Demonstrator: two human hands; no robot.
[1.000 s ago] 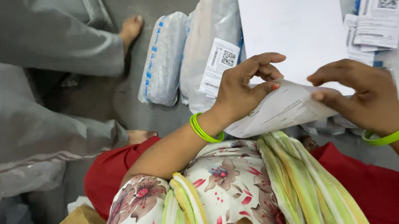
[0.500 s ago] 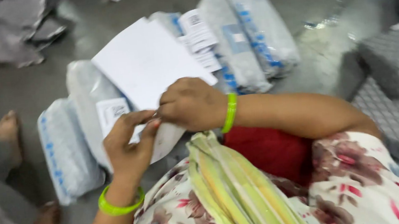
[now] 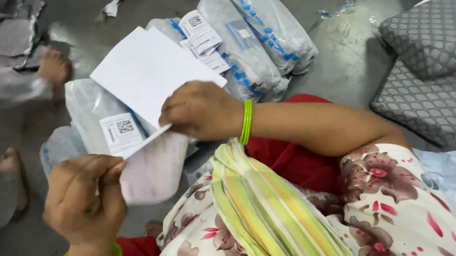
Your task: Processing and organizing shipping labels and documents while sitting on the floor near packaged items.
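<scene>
My left hand (image 3: pixel 83 199), with a green bangle at the wrist, pinches the left corner of a pale plastic packet (image 3: pixel 156 169) held over my lap. My right hand (image 3: pixel 201 111), also wearing a green bangle, grips the packet's top edge together with a white paper sheet (image 3: pixel 146 71) that sticks up behind it. A thin white strip runs between the two hands along the packet's top edge. My flowered dress and striped scarf fill the lower frame.
Several clear plastic-wrapped packets (image 3: pixel 252 35) with blue print and white coded labels lie on the grey floor ahead. Two grey quilted cushions (image 3: pixel 441 60) are stacked at the right. Another person's bare feet (image 3: pixel 52 64) and grey clothing are at the left.
The view has swung and the packet now sits lower and further left. My left hand has drawn away from my right hand, down and to the left, along the packet's edge.
</scene>
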